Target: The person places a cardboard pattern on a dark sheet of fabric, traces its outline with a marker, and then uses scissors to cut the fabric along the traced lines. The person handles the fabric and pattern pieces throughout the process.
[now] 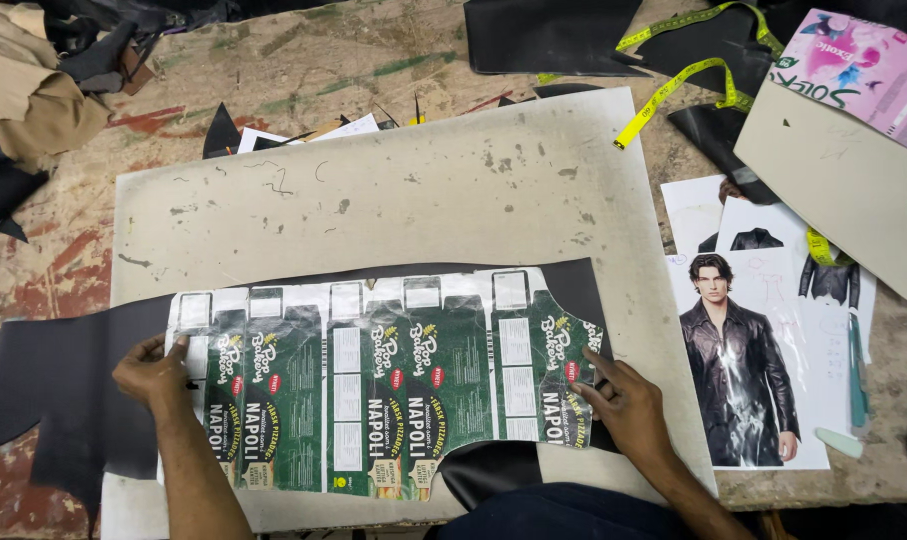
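A flat pattern piece (pixel 374 385) cut from green and white printed packaging card lies on a sheet of black leather (pixel 64 385). Both rest on a worn pale cutting board (pixel 394 190). My left hand (pixel 157 372) presses down the pattern's left edge with spread fingers. My right hand (pixel 622 405) lies flat on the pattern's right end, where it meets the leather. Neither hand holds a tool.
Printed photos of a black leather jacket (pixel 739 365) lie right of the board. A yellow tape measure (pixel 689 85), a beige card (pixel 834 180), a pink printed card (pixel 864 65) and black leather pieces (pixel 549 35) sit at the back right. Tan fabric (pixel 24 90) is piled back left.
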